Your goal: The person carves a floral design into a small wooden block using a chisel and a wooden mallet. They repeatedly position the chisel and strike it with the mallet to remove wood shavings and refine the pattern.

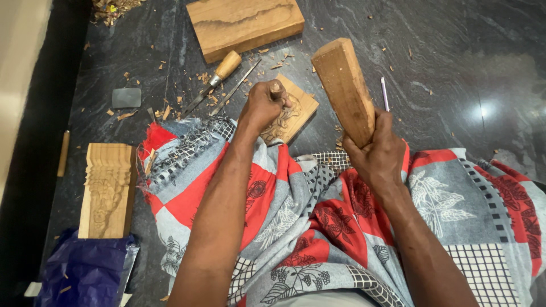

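My left hand (261,105) is closed around a chisel (276,89), whose wooden handle end sticks up from the fist. The chisel stands on a small carved wooden panel (296,113) lying on the dark stone floor by my knee. My right hand (378,153) grips a thick wooden mallet block (344,85) by its lower end, raised and tilted up to the left, apart from the chisel. A red, grey and white patterned cloth (318,227) covers my lap.
A wooden-handled chisel (219,77) and a thin metal tool (236,88) lie on the floor. A large wood block (244,24) sits at the top, a carved wood piece (107,190) at left, a blue bag (85,270) below it. Wood chips are scattered about. A thin pen (385,94) lies right.
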